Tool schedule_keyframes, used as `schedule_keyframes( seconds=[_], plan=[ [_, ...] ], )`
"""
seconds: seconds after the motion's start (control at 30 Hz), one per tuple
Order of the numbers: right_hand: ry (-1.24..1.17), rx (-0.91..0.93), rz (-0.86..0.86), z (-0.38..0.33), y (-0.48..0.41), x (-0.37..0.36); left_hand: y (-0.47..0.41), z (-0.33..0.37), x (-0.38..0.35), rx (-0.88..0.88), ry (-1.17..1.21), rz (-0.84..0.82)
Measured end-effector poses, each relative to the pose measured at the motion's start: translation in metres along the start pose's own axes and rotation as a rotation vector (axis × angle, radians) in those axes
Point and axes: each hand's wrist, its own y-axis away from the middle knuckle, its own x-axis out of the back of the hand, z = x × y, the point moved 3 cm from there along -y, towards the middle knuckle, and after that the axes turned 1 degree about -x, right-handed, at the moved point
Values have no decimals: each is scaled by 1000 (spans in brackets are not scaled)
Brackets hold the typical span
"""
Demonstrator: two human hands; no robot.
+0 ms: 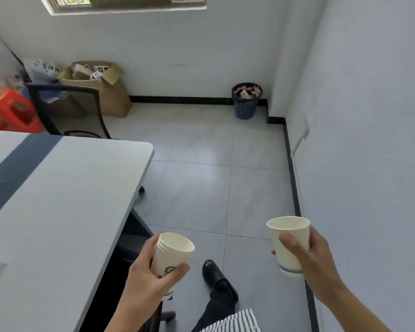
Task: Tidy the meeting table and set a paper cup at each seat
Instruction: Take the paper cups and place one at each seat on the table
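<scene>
- Gripping the left cup (171, 256), the left hand (149, 271) has its fingers (177, 270) curled round the lower half, thumb across the printed side facing the camera.
- The left cup tilts with its mouth up and to the right, and hangs in the air just off the tabletop's near right edge, above the floor (201, 176).
- Its rim shows stepped ridges, so it may be several cups nested together; the blur makes that hard to settle.
- The right hand (314, 257) holds the right cup (289, 245), fingers (290, 240) wrapped round its middle, thumb on the side facing the camera.
- The right cup is close to upright, white with a blue-grey band near its base, and is held in the air near the right wall, well apart from the left cup.
- The tabletop (58, 188) is pale grey with a dark strip running along it and fills the left of the view; its rounded corner points toward the far wall.
- A black chair (67, 109) stands beyond the tabletop's far end.
- Behind the chair sit an open cardboard box (101, 85) and, further left, a red stool (10, 111).
- A dark mesh bin (246, 101), filled with scraps, stands against the far wall near the corner.
- Between the two hands, lower down, a foot in a dark slipper (219, 279) rests on the floor tiles.
- A window (130, 3) runs along the top of the far wall.
</scene>
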Motion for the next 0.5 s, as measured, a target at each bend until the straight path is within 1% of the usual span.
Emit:
schedule_keyframes(
  seconds=[0.1,0.17,0.33,0.43,0.5],
  plan=[
    [43,26,-51,-8,-53,-24,-55,-1,6,20,53,96],
    [85,35,-65,-17,-92,-33,-96,4,6,22,61,115],
    [116,81,-68,-67,-190,-60,-202,62,19,-38,111,138],
    [150,76,-122,-81,-236,-84,-246,88,33,-53,118,159],
    [168,65,-164,-85,-267,-104,-268,90,46,-29,123,220]
  ],
)
